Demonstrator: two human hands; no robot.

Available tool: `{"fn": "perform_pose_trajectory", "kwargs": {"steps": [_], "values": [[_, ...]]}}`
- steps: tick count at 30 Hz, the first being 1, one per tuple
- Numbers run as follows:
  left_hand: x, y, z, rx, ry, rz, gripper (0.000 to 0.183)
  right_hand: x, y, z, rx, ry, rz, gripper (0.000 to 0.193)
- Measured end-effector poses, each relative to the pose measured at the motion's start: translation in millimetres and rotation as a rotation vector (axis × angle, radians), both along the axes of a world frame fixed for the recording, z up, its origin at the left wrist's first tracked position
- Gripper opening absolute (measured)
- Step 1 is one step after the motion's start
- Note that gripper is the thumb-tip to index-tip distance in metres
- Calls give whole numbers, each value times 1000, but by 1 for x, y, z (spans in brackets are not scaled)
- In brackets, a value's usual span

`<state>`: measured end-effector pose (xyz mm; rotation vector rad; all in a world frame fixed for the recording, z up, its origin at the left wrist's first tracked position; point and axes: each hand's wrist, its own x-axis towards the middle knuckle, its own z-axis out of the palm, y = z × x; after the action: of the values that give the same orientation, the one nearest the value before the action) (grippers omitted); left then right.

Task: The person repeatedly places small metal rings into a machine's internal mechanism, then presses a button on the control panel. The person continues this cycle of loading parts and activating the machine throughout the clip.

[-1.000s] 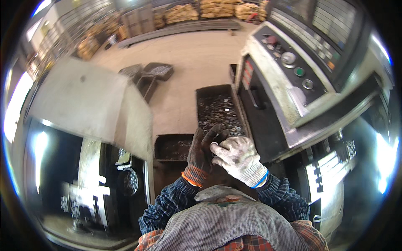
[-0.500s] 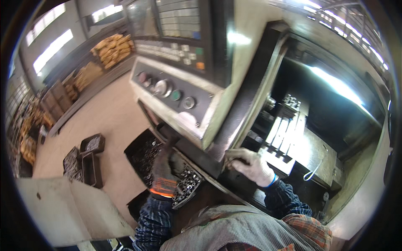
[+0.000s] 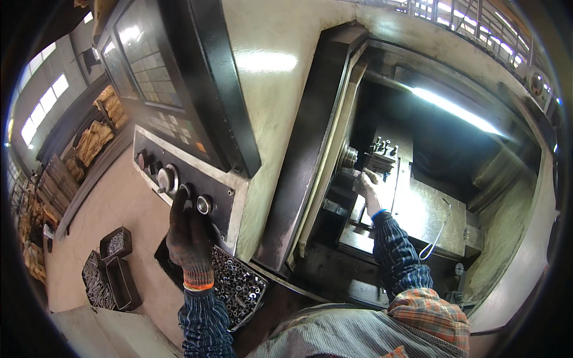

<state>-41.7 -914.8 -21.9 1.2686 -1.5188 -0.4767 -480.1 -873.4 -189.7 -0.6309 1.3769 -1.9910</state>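
My left hand, in a dark glove with an orange cuff, reaches up to the lathe's control panel. Its fingers are stretched out, and a fingertip touches a round push button, partly covering it. Beside that are a silver dial and another round button. Inside the machine my right hand, in a pale glove, is closed beside the spindle and just below the bolted tool post. What it holds, if anything, is hidden. Below my left hand sits a bin of small metal rings.
The dark door frame stands between panel and machine opening. A screen housing juts out above the panel. A thin looped hook lies near the metal cover. Boxes of metal parts stand on the floor at left.
My left hand has risen from the bin of rings to the panel button. My right hand has moved from the opening's near edge deeper inside, beside the spindle. The view has shifted right.
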Motion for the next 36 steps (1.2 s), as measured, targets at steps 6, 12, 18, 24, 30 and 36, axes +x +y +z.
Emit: {"fn": "perform_pose_trajectory", "kwargs": {"steps": [6,12,18,24,30,36], "values": [[-2,-18,-7,-223,231,-152,46,-41,-62,-30,110,37,-242,36],[0,2,-2,-70,66,-61,51,-42,-116,-35,232,142,-522,43],[-8,0,-4,-166,169,-111,46,-16,-111,-8,330,260,-574,50],[-7,-5,-15,-128,358,-189,49,-12,-103,-3,568,363,-563,48],[-6,-8,-21,-130,235,-110,46,-52,-128,-48,298,-8,-668,45],[-10,-2,-12,-91,227,-61,45,-66,-126,-70,26,-322,-513,42]]}}
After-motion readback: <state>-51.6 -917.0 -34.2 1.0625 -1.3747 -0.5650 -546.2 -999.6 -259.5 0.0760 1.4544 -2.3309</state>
